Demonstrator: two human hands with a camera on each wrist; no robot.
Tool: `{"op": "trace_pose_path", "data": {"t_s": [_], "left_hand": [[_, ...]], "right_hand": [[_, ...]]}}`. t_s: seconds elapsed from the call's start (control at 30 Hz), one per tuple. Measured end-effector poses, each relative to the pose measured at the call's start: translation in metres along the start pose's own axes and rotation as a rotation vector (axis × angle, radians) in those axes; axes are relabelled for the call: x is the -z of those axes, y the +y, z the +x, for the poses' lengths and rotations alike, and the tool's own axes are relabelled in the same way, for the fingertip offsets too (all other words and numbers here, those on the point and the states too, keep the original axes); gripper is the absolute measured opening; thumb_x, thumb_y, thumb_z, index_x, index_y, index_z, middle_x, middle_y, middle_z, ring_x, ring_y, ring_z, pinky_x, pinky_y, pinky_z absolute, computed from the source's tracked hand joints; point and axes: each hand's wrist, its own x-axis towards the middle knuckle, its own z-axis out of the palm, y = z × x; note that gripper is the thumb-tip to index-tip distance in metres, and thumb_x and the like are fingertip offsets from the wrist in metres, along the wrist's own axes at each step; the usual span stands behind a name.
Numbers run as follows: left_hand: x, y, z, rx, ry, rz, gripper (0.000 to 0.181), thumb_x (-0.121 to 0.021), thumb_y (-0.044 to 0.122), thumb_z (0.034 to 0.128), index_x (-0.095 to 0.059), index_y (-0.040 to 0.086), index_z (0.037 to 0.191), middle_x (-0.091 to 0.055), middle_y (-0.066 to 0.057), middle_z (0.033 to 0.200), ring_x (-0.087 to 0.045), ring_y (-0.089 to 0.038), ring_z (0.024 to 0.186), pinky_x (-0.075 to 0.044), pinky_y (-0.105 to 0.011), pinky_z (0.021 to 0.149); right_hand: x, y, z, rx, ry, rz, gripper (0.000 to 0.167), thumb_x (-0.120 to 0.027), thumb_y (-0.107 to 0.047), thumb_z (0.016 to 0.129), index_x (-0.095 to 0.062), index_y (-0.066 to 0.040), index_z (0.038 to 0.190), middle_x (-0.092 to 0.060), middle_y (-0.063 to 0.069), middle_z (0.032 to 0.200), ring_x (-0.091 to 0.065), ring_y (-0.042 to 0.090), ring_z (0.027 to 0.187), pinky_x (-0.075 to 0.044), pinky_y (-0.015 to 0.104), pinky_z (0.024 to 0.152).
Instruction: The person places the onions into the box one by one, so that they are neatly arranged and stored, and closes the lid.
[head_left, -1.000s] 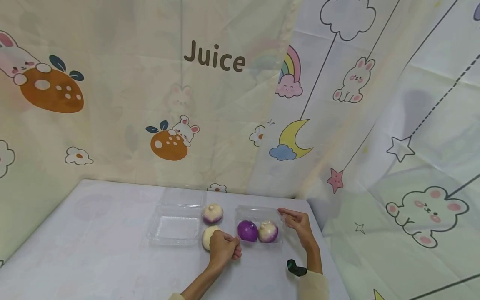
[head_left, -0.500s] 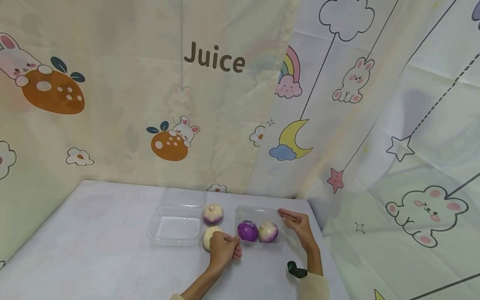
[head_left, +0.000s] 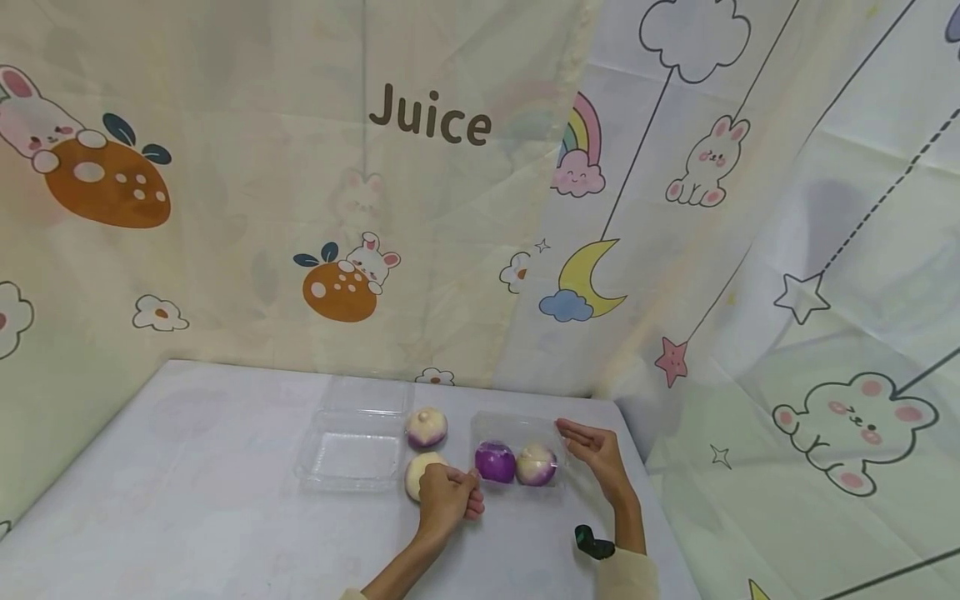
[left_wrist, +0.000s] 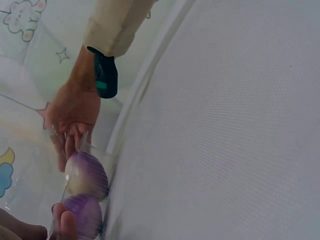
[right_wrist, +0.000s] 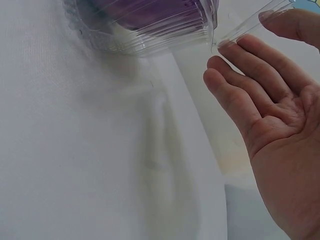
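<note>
A clear plastic clamshell box (head_left: 564, 481) at the right of the table holds two round onions, one deep purple (head_left: 495, 463) and one white and purple (head_left: 536, 463). Its hinged lid (head_left: 513, 426) stands partly raised. My left hand (head_left: 447, 500) pinches the box's front left corner between thumb and fingers. At the right end, my right hand (head_left: 596, 450) has the lid's edge between its thumb and nearly straight fingers, as the right wrist view shows. Left of the box lie two more onions, one white-topped (head_left: 426, 427) and one (head_left: 420, 477) partly hidden by my left hand.
A second clear clamshell box (head_left: 352, 486) lies opened out at the left, its lid toward the back. The white table (head_left: 225, 500) ends against a printed cloth backdrop (head_left: 450, 208). A dark wrist device (head_left: 594, 542) is strapped by my right sleeve.
The lid has come down slightly toward the two onions, and my right fingertips have dropped a little with it. My left hand and the loose onions stay where they were.
</note>
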Motion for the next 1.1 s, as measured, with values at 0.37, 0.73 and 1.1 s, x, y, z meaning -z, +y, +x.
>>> {"op": "trace_pose_path", "data": {"t_s": [0.37,0.73,1.1], "left_hand": [[-0.0016,0.0043,-0.0003,0.064,0.043,-0.002,0.061,-0.053,0.037,0.1155,-0.076,-0.010,0.085,-0.078,-0.018,0.070,-0.076,-0.021,0.053,-0.066,-0.034,0.049],[-0.0031,0.0074,-0.0003,0.082,0.054,-0.014,0.065,-0.059,0.043,0.1105,-0.076,-0.016,0.087,-0.077,-0.019,0.067,-0.074,-0.020,0.050,-0.065,-0.035,0.047],[-0.0034,0.0073,-0.0016,0.081,0.055,-0.011,0.048,-0.070,0.031,0.1046,-0.077,-0.013,0.087,-0.077,-0.018,0.067,-0.073,-0.018,0.049,-0.065,-0.033,0.047]], "right_hand": [[-0.0008,-0.0029,-0.0011,0.005,-0.022,-0.006,0.043,-0.066,0.003,0.104,-0.060,0.014,0.145,-0.060,0.034,0.150,-0.073,0.009,0.129,-0.060,0.016,0.102],[-0.0019,-0.0014,-0.0020,0.025,-0.026,0.004,0.047,-0.072,0.002,0.102,-0.059,0.016,0.145,-0.058,0.037,0.149,-0.072,0.015,0.131,-0.060,0.014,0.101],[-0.0013,0.0021,-0.0016,0.014,-0.040,-0.012,0.047,-0.071,0.004,0.102,-0.060,0.012,0.147,-0.059,0.034,0.150,-0.071,0.021,0.135,-0.058,0.013,0.103]]}}
